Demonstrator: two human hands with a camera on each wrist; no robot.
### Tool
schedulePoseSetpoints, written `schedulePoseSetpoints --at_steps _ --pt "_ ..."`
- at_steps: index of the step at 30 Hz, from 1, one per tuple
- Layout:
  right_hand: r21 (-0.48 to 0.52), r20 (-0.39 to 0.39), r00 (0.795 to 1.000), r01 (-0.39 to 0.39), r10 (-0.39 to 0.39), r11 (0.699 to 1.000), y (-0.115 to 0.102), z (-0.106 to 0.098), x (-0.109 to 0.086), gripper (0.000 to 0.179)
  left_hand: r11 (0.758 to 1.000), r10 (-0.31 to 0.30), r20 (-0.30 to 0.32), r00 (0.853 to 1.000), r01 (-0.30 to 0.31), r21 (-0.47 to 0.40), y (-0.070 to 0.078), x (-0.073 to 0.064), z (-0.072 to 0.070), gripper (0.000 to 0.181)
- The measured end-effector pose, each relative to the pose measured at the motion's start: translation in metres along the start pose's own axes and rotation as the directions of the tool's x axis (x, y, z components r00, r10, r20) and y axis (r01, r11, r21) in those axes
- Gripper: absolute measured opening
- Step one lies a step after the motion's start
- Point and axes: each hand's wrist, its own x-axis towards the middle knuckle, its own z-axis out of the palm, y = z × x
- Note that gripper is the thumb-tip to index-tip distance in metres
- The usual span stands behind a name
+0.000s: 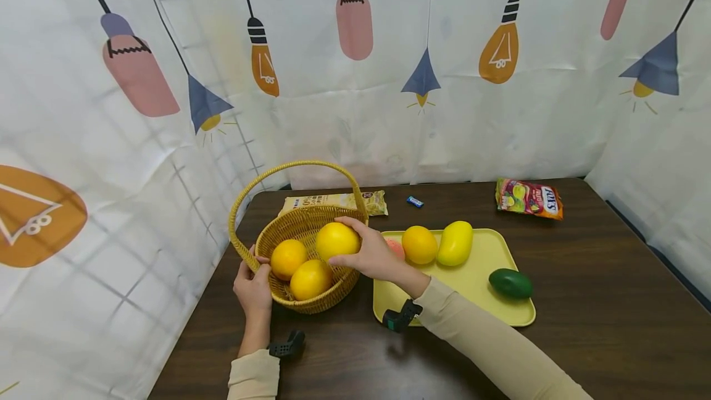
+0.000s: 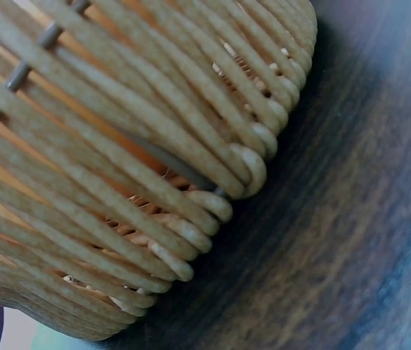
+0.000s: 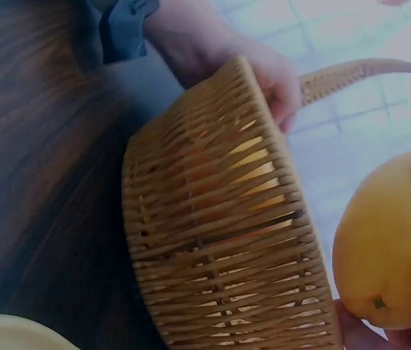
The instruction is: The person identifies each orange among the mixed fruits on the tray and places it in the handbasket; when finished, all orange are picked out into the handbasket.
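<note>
A woven wicker basket with a tall arched handle stands at the table's left side. My left hand grips its rim near the foot of the handle. Two oranges, a left one and a front one, lie inside. Over the basket's right side, my right hand holds another orange between thumb and fingers. The right wrist view shows this orange beside the rim, apart from it. Only the basket's woven wall fills most of the left wrist view.
Right of the basket, a yellow tray bears a partly hidden pinkish fruit, an orange, a mango and a dark green avocado. Behind lie a yellow snack packet, a small blue wrapper and a candy bag.
</note>
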Motion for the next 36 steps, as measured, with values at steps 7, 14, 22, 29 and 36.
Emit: schedulePoseSetpoints --at_steps 7,14,22,29,36 --pt "-0.155 -0.009 1.000 0.022 -0.024 0.988 0.000 0.013 0.011 0.080 1.000 -0.002 -0.002 1.000 0.002 0.009 0.002 -0.001 0.001 0.023" --pt "-0.202 -0.009 1.000 -0.028 0.027 0.979 0.002 0.025 0.025 0.077 1.000 0.007 -0.001 1.000 -0.007 -0.002 0.002 -0.001 0.001 0.021" --pt "-0.211 -0.034 0.998 -0.057 0.051 0.976 0.006 0.032 0.040 0.083 1.000 0.004 -0.008 1.000 -0.004 -0.008 0.001 0.000 0.001 0.023" --pt "-0.244 -0.068 0.995 -0.083 0.068 0.966 0.005 0.038 0.048 0.077 1.000 0.010 -0.009 1.000 -0.010 -0.001 0.001 0.000 0.000 0.022" --pt "-0.262 -0.066 0.991 -0.127 0.113 0.957 0.008 0.042 0.054 0.076 1.000 0.010 -0.003 1.000 -0.010 -0.003 0.000 0.000 0.000 0.020"
